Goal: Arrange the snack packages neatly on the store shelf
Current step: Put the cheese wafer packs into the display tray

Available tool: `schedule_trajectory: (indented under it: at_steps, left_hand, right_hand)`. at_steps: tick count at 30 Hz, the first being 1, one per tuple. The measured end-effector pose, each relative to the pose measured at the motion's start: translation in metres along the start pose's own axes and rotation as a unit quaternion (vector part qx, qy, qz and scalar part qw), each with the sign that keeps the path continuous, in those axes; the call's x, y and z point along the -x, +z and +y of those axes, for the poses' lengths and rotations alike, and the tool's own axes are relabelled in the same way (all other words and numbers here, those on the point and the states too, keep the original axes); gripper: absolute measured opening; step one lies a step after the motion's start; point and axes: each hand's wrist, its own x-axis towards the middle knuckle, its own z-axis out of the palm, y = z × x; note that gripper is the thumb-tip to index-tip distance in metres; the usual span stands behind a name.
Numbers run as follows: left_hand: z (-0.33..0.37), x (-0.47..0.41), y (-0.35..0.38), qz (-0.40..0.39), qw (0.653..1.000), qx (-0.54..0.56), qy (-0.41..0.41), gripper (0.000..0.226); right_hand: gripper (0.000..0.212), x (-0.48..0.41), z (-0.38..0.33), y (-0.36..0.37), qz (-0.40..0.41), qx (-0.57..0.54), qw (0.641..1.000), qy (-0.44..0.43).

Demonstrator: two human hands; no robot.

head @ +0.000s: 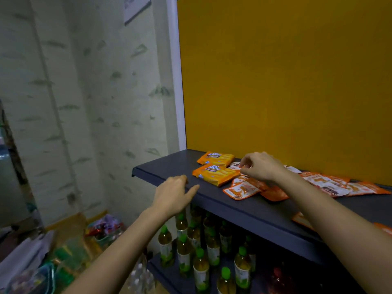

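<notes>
Two orange cheese-cracker packs (215, 158) (216, 174) lie flat one behind the other near the left end of the dark shelf (244, 211). Several orange-and-white sachets (241, 190) are strewn to their right, reaching the right edge (331, 183). My right hand (261, 166) hovers over the sachets beside the packs, its fingertips pinching the edge of a small white-and-orange sachet (235, 165). My left hand (176, 193) rests on the shelf's front lip, fingers loosely curled, thumb out, holding nothing.
A yellow back panel (286, 81) rises behind the shelf. Below it, several green-capped tea bottles (184, 251) stand on a lower shelf. A patterned wall (84, 102) is at left, with a pile of bagged goods (63, 255) on the floor.
</notes>
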Motion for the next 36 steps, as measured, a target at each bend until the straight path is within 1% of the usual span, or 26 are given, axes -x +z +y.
schedule_trajectory:
  at_steps: [3, 6, 10, 15, 17, 19, 21, 26, 29, 31, 34, 36]
  left_hand:
    - [-0.014, -0.032, 0.007, -0.032, 0.999, -0.008, 0.018, 0.060]
    - [-0.017, -0.064, 0.014, -0.073, 0.996, 0.043, -0.003, 0.073]
    - [-0.012, -0.114, 0.037, -0.122, 0.988, 0.095, -0.001, 0.086]
    - [-0.005, -0.162, 0.071, -0.241, 0.957, 0.159, -0.009, 0.116]
    - [-0.007, -0.176, 0.082, -0.271, 0.948, 0.168, 0.007, 0.121]
    - [-0.010, -0.188, 0.092, -0.276, 0.944, 0.180, 0.029, 0.120]
    - [-0.014, -0.196, 0.099, -0.278, 0.936, 0.211, 0.046, 0.118]
    - [-0.032, -0.216, 0.106, -0.301, 0.902, 0.307, 0.048, 0.116]
    - [-0.043, -0.227, 0.108, -0.295, 0.902, 0.307, 0.065, 0.113]
    - [-0.052, -0.234, 0.111, -0.295, 0.900, 0.314, 0.072, 0.107]
    - [-0.065, -0.245, 0.116, -0.308, 0.889, 0.331, 0.079, 0.102]
    - [-0.076, -0.254, 0.116, -0.315, 0.881, 0.341, 0.090, 0.103]
  right_hand:
    - [0.029, -0.019, -0.003, 0.010, 0.020, -0.008, 0.999, 0.042]
    - [0.026, -0.033, -0.002, 0.017, 0.010, -0.003, 0.997, 0.082]
    - [0.026, -0.056, 0.007, 0.024, 0.015, -0.002, 0.992, 0.121]
    - [0.023, -0.093, 0.019, 0.032, 0.026, 0.020, 0.989, 0.144]
    - [0.025, -0.109, 0.020, 0.032, 0.041, 0.036, 0.988, 0.148]
    - [0.027, -0.126, 0.019, 0.035, 0.039, 0.052, 0.986, 0.153]
    - [0.034, -0.144, 0.014, 0.042, 0.017, 0.063, 0.984, 0.163]
    - [0.065, -0.177, 0.000, 0.070, -0.037, 0.043, 0.974, 0.219]
    - [0.083, -0.193, -0.010, 0.086, -0.053, -0.003, 0.961, 0.273]
    - [0.097, -0.201, -0.017, 0.096, -0.047, -0.035, 0.949, 0.311]
    - [0.115, -0.212, -0.026, 0.105, -0.042, -0.062, 0.932, 0.356]
    - [0.122, -0.218, -0.031, 0.110, -0.047, -0.073, 0.922, 0.377]
